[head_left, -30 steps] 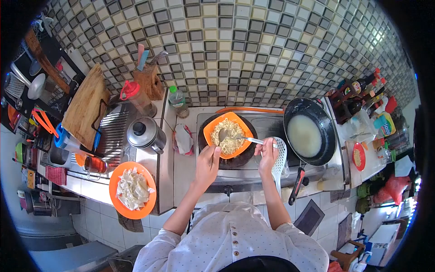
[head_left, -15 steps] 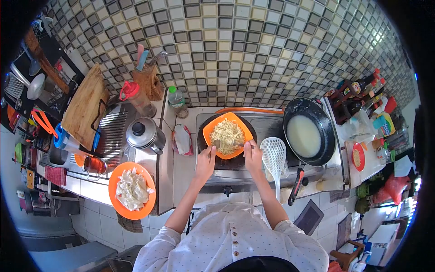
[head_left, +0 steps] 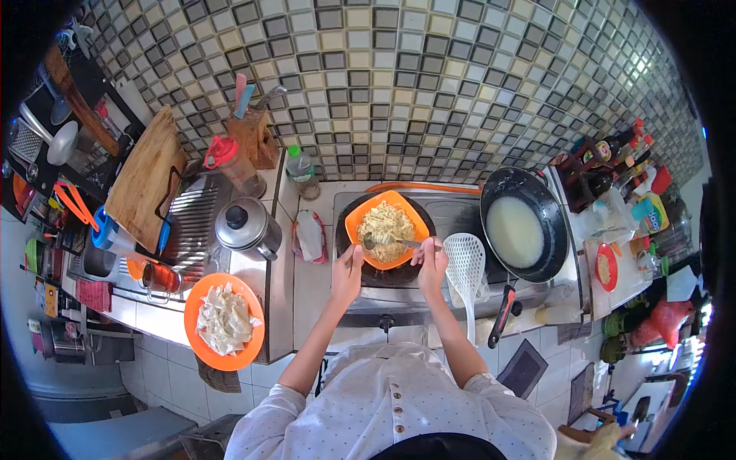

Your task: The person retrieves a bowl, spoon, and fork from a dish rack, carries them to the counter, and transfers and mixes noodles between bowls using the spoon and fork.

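An orange square-shaped bowl point(head_left: 355, 220) of noodles point(head_left: 389, 220) sits over the dark round burner in front of me. My left hand point(head_left: 347, 274) is closed at the bowl's near left side, on the handle of a metal spoon point(head_left: 370, 241) whose head rests on the noodles. My right hand point(head_left: 432, 264) is closed at the near right side, on a thin metal utensil point(head_left: 410, 244). That utensil reaches left across the noodles toward the spoon, and its tip is hard to make out.
A white slotted spatula point(head_left: 464, 264) lies right of the bowl, beside a black pan point(head_left: 562, 245) of pale liquid. An orange plate point(head_left: 255, 316) of whitish pieces stands at left, near a lidded metal pot point(head_left: 247, 228). Bottles point(head_left: 301, 172) line the back.
My right hand's utensil has shifted left across the noodles, near the spoon. My left hand has moved slightly left and down. A blurred shape has appeared at the lower right edge.
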### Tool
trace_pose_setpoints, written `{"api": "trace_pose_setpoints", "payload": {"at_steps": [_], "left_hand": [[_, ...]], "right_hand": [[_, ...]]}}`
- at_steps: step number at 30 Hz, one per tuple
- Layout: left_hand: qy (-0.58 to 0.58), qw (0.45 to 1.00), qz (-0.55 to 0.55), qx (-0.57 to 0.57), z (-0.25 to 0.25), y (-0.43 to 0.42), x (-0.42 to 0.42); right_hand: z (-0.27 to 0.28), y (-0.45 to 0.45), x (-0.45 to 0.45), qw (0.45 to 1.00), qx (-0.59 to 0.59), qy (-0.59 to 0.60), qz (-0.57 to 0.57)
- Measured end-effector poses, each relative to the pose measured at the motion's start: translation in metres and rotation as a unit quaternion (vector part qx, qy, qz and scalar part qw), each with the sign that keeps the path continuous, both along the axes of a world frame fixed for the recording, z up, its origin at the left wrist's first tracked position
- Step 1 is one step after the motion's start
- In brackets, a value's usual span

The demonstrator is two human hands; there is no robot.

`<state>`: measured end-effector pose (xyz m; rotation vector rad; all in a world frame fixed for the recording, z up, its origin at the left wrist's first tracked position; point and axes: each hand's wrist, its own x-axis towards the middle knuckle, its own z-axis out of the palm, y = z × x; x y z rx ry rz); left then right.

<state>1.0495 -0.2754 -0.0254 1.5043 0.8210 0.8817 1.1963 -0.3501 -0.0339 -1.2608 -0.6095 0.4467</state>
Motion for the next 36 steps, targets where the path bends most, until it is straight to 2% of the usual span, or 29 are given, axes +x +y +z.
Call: {"api": "trace_pose_setpoints", "payload": {"at_steps": [5, 11, 15, 19, 22, 23, 25, 26, 27, 31, 33, 35, 36], "left_hand": [[-0.005, 0.999, 0.018, 0.036, 0.014, 0.001, 0.001], [-0.021, 0.996, 0.025, 0.079, 0.059, -0.004, -0.001], [-0.014, 0.993, 0.022, 0.116, 0.064, -0.003, 0.000], [0.045, 0.985, 0.044, 0.161, 0.049, 0.005, 0.002], [0.094, 0.983, 0.054, 0.146, 0.029, 0.013, -0.001], [0.123, 0.980, 0.054, 0.144, 0.022, 0.014, -0.003], [0.154, 0.977, 0.053, 0.141, 0.007, 0.017, -0.003], [0.153, 0.975, 0.057, 0.149, -0.002, 0.018, -0.002], [0.151, 0.974, 0.060, 0.157, -0.006, 0.018, -0.002], [0.164, 0.981, 0.044, 0.091, -0.012, 0.014, 0.003], [0.157, 0.983, 0.037, 0.084, -0.009, 0.013, 0.005], [0.155, 0.984, 0.032, 0.085, -0.011, 0.013, 0.004], [0.153, 0.984, 0.026, 0.085, -0.011, 0.012, 0.003]], "right_hand": [[0.023, -0.004, 0.005, 0.998, 0.057, -0.005, 0.005], [0.054, -0.009, 0.009, 0.994, 0.108, -0.030, -0.010], [0.061, -0.009, 0.009, 0.993, 0.105, -0.044, -0.018], [0.037, -0.004, 0.016, 0.996, 0.045, -0.083, -0.005], [0.015, -0.005, 0.021, 0.976, -0.059, -0.210, -0.004], [0.009, -0.006, 0.021, 0.976, -0.059, -0.210, -0.003], [0.006, -0.008, 0.019, 0.935, -0.122, -0.333, -0.024], [0.005, -0.010, 0.017, 0.948, -0.155, -0.277, 0.014], [0.003, -0.009, 0.014, 0.948, -0.156, -0.277, 0.014], [0.000, 0.000, 0.001, 0.928, -0.140, -0.344, 0.024], [-0.008, 0.004, -0.005, 0.943, -0.094, -0.317, 0.039], [-0.019, 0.006, -0.005, 0.944, -0.105, -0.312, 0.029], [-0.023, 0.007, -0.003, 0.960, -0.102, -0.259, 0.032]]}}
